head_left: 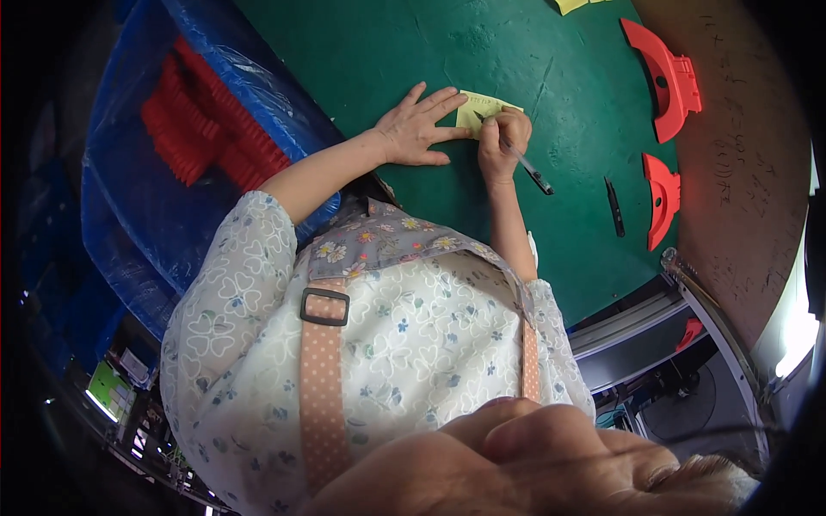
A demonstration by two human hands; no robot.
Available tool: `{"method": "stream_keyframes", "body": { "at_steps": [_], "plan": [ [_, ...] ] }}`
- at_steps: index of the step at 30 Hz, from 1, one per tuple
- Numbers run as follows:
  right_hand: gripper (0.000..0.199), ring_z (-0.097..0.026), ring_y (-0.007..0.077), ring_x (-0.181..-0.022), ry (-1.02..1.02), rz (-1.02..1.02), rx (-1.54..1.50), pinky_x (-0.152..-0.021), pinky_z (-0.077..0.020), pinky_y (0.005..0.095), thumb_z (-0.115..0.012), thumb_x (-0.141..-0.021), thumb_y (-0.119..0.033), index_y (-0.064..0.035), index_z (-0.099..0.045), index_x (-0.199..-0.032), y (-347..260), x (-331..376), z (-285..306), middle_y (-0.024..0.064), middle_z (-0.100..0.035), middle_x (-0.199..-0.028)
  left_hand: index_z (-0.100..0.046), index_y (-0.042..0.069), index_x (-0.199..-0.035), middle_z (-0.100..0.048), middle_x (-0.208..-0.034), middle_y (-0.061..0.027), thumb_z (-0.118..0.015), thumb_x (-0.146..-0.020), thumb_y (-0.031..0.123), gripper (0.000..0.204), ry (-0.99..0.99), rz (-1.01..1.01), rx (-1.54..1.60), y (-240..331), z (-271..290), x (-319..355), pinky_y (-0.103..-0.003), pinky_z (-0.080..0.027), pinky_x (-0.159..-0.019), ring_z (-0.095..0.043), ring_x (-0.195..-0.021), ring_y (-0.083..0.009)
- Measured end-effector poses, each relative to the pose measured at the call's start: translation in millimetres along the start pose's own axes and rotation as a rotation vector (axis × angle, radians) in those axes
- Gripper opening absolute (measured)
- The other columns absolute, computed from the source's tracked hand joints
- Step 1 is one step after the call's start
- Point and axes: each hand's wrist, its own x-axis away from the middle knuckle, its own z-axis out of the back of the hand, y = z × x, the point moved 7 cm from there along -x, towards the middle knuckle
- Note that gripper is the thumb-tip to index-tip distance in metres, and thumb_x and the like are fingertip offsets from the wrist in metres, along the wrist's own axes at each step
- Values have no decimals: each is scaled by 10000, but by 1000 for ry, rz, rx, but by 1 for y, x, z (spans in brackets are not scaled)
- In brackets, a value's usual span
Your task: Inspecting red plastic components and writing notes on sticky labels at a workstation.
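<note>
A small yellow paper note (475, 105) with handwriting on it lies on the green table top (361, 52). My left hand (417, 129) is spread flat on the table, its fingertips touching the note's left edge. My right hand (503, 142) is closed round a pen (535, 172) with a clear barrel and dark end. The pen's tip rests on or just above the note, where I cannot tell contact exactly. Part of the note's right side is hidden under the right hand.
On the left, a blue plastic-lined container (120, 189) holds several red parts (194, 112). To the right lie a large curved red part (667, 82), a smaller one (661, 199) and a slim black tool (614, 206). More yellow paper (572, 4) shows at the far edge.
</note>
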Motion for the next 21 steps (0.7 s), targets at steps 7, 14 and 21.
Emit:
{"method": "stream_keyframes", "body": {
  "at_steps": [7, 14, 21],
  "plan": [
    [129, -517, 240, -786, -63, 13, 55, -719, -330, 387, -601, -669, -135, -110, -475, -662, 4, 4, -6, 44, -534, -712, -472, 343, -1207, -241, -1392, -91, -600, -695, 452, 539, 16, -7, 12, 0, -1, -1, -556, -191, -994, -200, -1297, -262],
    [131, -515, 235, -788, -72, 20, 76, -715, -327, 388, -604, -670, -146, -113, -478, -663, 0, 1, -6, 38, -536, -710, -478, 341, -1202, -254, -1387, -91, -599, -695, 451, 533, 29, -5, 16, 0, 0, -1, -552, -190, -997, -215, -1292, -263],
    [129, -517, 228, -777, -61, 12, 49, -707, -327, 379, -598, -668, -141, -113, -473, -656, -2, -1, -5, 19, -527, -665, -479, 345, -1200, -254, -1388, -87, -597, -698, 448, 526, 26, 0, 19, 0, 0, 0, -549, -186, -1001, -216, -1292, -259]
  ]
}}
